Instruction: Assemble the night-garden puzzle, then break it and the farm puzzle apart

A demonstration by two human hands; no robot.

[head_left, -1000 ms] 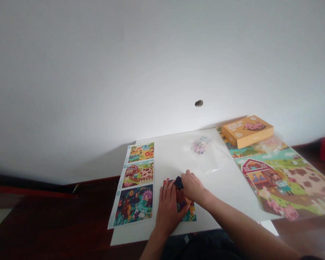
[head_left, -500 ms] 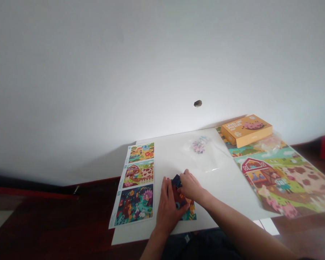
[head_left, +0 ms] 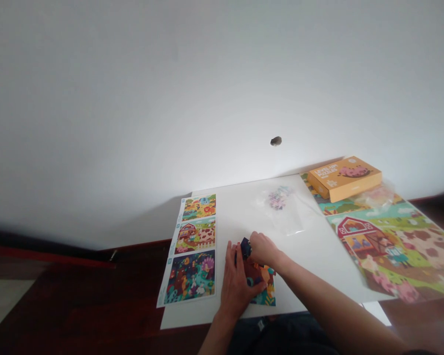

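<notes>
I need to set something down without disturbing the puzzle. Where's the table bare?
The white table is bare between the picture sheet and the clear bag, and between the right hand and the large farm picture. It's crowded at the near side, where that hand and the left hand cover part of the puzzle, and around the orange box.

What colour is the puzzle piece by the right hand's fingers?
The puzzle piece looks dark blue, best seen in the head view.

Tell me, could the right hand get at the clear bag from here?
Probably yes: only white tabletop shows between the right hand and the clear bag, though that hand seems to be pinching a dark puzzle piece.
</notes>
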